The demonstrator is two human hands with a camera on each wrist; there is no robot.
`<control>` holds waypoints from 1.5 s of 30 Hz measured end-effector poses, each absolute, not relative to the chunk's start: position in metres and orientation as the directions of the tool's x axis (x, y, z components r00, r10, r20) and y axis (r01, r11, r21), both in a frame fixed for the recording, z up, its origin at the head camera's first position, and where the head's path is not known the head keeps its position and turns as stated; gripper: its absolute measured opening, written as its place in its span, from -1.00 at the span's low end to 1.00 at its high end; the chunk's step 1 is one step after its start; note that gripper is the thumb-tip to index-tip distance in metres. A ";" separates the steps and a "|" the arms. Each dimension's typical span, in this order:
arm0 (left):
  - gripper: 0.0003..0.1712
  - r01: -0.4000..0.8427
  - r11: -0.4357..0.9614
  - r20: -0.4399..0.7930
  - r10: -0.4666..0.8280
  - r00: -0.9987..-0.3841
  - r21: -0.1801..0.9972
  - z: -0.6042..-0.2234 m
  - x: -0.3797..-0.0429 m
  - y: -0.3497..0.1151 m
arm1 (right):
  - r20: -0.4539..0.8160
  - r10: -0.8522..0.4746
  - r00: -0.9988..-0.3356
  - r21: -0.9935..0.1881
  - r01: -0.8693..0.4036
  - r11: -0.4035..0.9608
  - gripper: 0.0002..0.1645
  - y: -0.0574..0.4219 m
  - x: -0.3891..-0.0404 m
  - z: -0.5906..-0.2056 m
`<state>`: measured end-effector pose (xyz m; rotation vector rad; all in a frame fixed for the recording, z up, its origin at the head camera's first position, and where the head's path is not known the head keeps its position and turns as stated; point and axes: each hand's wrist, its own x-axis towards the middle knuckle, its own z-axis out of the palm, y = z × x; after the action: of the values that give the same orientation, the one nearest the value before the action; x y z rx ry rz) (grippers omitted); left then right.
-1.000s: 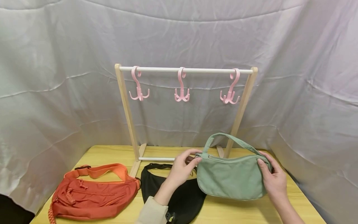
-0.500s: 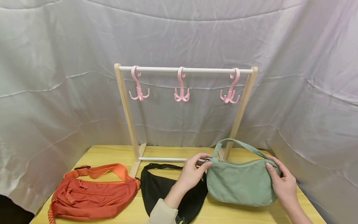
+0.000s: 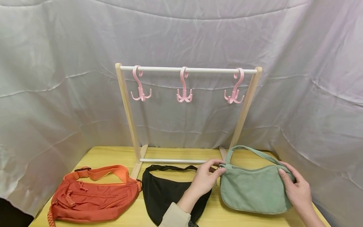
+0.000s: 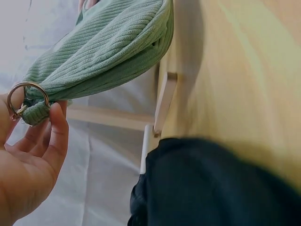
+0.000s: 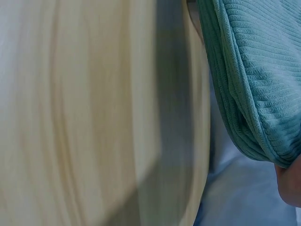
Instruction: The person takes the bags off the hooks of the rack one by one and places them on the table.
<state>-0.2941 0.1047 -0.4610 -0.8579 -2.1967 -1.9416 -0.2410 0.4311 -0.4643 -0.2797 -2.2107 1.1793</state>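
Observation:
A green corduroy handbag [image 3: 256, 190] is held between both hands at the right of the table, its strap [image 3: 255, 151] arching upward. My left hand [image 3: 205, 178] pinches its left top corner, where a metal ring [image 4: 28, 94] shows in the left wrist view. The right hand [image 3: 297, 189] grips the top right corner, thumb in front and fingers mostly hidden behind. In the right wrist view the bag [image 5: 268, 80] is apart from the table surface. A black bag [image 3: 170, 192] lies left of it, partly behind my left forearm.
An orange-red waist bag [image 3: 96, 200] lies on the left of the yellow table [image 3: 116, 154]. Behind stands a wooden rack with a white top bar [image 3: 161, 69]. Pink hooks hang from it: a left hook [image 3: 141, 91], a middle hook [image 3: 184, 91] and a right hook [image 3: 233, 91].
Both hands have carried the green handbag to the right and down, nearer the table's right side. More of the black bag now shows. The orange-red bag has stayed put.

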 end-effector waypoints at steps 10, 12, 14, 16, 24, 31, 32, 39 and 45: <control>-0.72 0.417 0.040 0.381 0.339 -0.860 0.908 -0.471 -0.294 0.133 | 0.413 0.414 -0.811 -0.765 -0.062 0.642 -0.50 0.461 -0.240 -0.473; -0.74 0.406 0.038 0.371 0.338 -0.865 0.913 -0.473 -0.295 0.138 | 0.430 0.395 -0.812 -0.747 -0.075 0.660 -0.51 0.467 -0.241 -0.474; -0.74 0.394 0.032 0.361 0.338 -0.869 0.919 -0.474 -0.295 0.144 | 0.440 0.377 -0.815 -0.730 -0.079 0.679 -0.51 0.473 -0.241 -0.474; -0.75 0.380 0.031 0.348 0.337 -0.875 0.924 -0.476 -0.295 0.149 | 0.436 0.362 -0.824 -0.713 -0.070 0.698 -0.50 0.480 -0.242 -0.474; -0.75 0.321 -0.007 0.305 0.337 -0.891 0.947 -0.481 -0.294 0.166 | 0.399 0.304 -0.865 -0.635 -0.021 0.772 -0.44 0.500 -0.248 -0.478; -0.77 0.334 0.030 0.306 0.329 -0.893 0.942 -0.482 -0.296 0.172 | 0.340 0.246 -0.908 -0.604 -0.011 0.797 -0.40 0.509 -0.262 -0.476; -0.77 0.333 0.028 0.306 0.329 -0.894 0.943 -0.483 -0.297 0.173 | 0.325 0.241 -0.915 -0.605 -0.005 0.796 -0.38 0.510 -0.264 -0.476; -0.78 0.311 0.047 0.282 0.309 -0.908 0.949 -0.492 -0.301 0.180 | 0.253 0.228 -0.940 -0.613 0.027 0.790 -0.32 0.519 -0.271 -0.485; -0.78 0.290 0.077 0.259 0.277 -0.925 0.954 -0.499 -0.304 0.184 | 0.242 0.204 -0.948 -0.616 0.013 0.788 -0.32 0.523 -0.276 -0.495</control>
<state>-0.3041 0.1842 -0.4992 -0.6045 -2.2975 -2.0398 -0.2756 0.5227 -0.4948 -0.1669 -2.6826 0.9206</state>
